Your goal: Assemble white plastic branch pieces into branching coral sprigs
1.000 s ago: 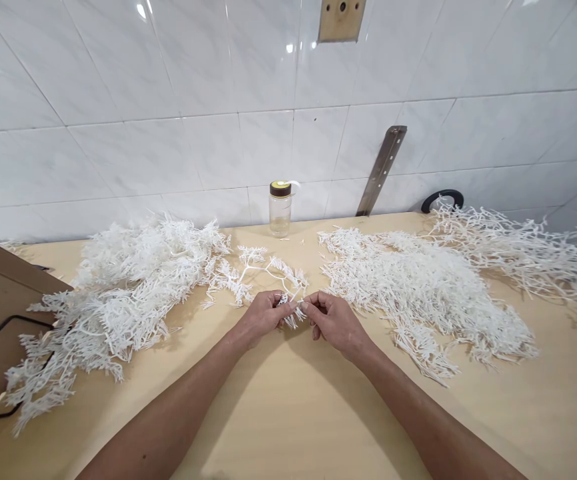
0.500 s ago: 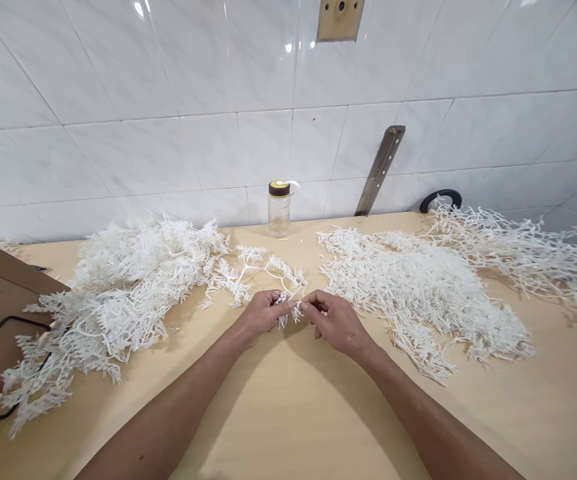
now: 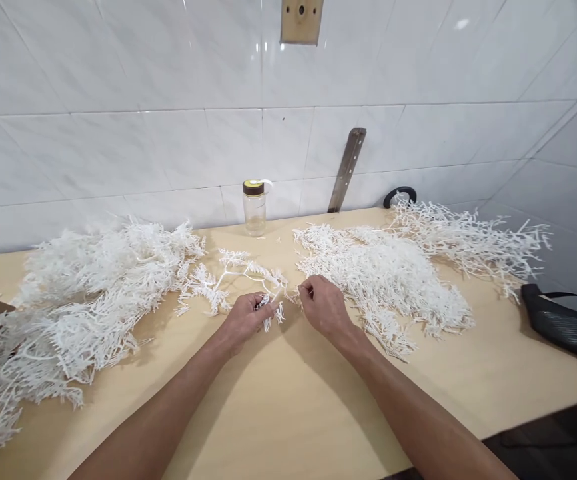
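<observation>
My left hand [image 3: 246,320] is closed on a white branched plastic stem [image 3: 224,273], gripping its near end between thumb and fingers. The stem curves away over the tabletop, with small needle-like sprigs clustered along its arms. To the right, my right hand [image 3: 322,303] is closed with fingertips pinched together, a short distance from the stem's near end. What the pinch holds, if anything, is too small to make out. Close beyond that hand lies a pile of loose white sprigs [image 3: 393,280]. A larger heap of bushy white stems [image 3: 93,300] spreads to the left.
Bare white branching stems [image 3: 468,237] lie at the back right of the wooden table [image 3: 268,413]. A clear bottle with a dark lid [image 3: 254,213] stands by the tiled wall, left of a leaning metal strip [image 3: 347,170] and a black ring [image 3: 400,195]. A black object [image 3: 563,327] sits at the right.
The view has swung right, so everything sits further left in it. My right hand has drawn away from my left, widening the gap between them. The left hand keeps hold of the stem.
</observation>
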A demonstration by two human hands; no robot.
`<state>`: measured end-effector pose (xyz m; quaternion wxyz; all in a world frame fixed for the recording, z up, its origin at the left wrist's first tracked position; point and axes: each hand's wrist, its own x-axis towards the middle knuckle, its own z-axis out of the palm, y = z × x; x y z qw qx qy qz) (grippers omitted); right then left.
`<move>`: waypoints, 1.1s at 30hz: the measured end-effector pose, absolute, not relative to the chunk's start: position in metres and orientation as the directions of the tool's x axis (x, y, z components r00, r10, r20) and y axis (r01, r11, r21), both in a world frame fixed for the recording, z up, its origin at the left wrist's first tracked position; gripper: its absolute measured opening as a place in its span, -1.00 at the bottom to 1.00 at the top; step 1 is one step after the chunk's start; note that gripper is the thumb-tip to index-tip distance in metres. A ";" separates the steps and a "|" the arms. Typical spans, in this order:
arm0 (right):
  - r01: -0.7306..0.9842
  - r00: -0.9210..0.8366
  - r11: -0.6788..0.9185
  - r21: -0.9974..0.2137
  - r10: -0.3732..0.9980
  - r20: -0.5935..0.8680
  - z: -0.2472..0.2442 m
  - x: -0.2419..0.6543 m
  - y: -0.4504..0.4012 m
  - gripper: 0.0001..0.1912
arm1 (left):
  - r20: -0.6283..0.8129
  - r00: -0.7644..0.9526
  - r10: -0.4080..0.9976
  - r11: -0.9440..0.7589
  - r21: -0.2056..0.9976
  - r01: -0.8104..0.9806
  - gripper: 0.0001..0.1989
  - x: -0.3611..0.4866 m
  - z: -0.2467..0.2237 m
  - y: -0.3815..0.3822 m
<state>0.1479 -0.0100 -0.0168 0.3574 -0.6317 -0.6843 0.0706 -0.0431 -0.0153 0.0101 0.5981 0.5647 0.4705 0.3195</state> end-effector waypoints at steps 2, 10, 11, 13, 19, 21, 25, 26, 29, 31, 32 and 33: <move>0.797 0.068 0.179 -0.577 0.923 0.380 -0.015 0.155 -0.009 -0.86 | -0.216 0.297 0.930 0.187 0.974 0.124 -0.58 -0.043 0.005 -0.013; 0.545 -0.018 0.134 -0.828 0.989 0.148 0.001 0.142 -0.024 -0.72 | -0.225 0.234 0.946 0.222 0.974 0.038 -0.61 -0.042 0.000 -0.010; 0.501 -0.050 0.124 -0.856 0.992 0.115 0.002 0.138 -0.026 -0.69 | -0.219 0.238 0.946 0.216 0.976 0.037 -0.60 -0.042 0.000 -0.010; 0.432 -0.102 0.103 -0.896 0.993 0.065 0.002 0.134 -0.028 -0.65 | -0.204 0.241 0.949 0.201 0.979 0.035 -0.60 -0.042 -0.001 -0.010; 0.303 -0.169 0.038 -0.952 0.985 -0.015 -0.007 0.128 -0.027 -0.70 | -0.163 0.238 0.957 0.147 0.986 0.083 -0.61 -0.042 -0.005 -0.010; 0.292 -0.150 0.018 -0.956 0.988 -0.027 -0.007 0.129 -0.026 -0.71 | -0.167 0.245 0.955 0.145 0.984 0.105 -0.60 -0.042 -0.005 -0.011; 0.302 -0.146 0.007 -0.953 0.989 -0.039 -0.004 0.131 -0.027 -0.70 | -0.170 0.271 0.948 0.141 0.982 0.124 -0.60 -0.042 -0.004 -0.011; 0.308 -0.152 0.005 -0.951 0.987 -0.044 -0.004 0.131 -0.027 -0.70 | -0.163 0.270 0.949 0.132 0.983 0.130 -0.61 -0.042 -0.004 -0.012; 0.329 -0.152 -0.008 -0.944 0.986 -0.061 -0.004 0.132 -0.026 -0.70 | -0.141 0.257 0.956 0.105 0.983 0.149 -0.62 -0.042 -0.004 -0.012; 0.346 -0.145 -0.012 -0.938 0.987 -0.066 -0.004 0.133 -0.026 -0.71 | -0.144 0.270 0.952 0.104 0.982 0.157 -0.62 -0.042 -0.004 -0.012; 0.352 -0.145 -0.010 -0.936 0.987 -0.065 -0.004 0.133 -0.026 -0.72 | -0.154 0.282 0.947 0.112 0.981 0.157 -0.62 -0.042 -0.003 -0.012; 0.354 -0.146 -0.008 -0.935 0.987 -0.064 -0.003 0.134 -0.025 -0.73 | -0.165 0.293 0.942 0.123 0.980 0.154 -0.62 -0.043 -0.003 -0.012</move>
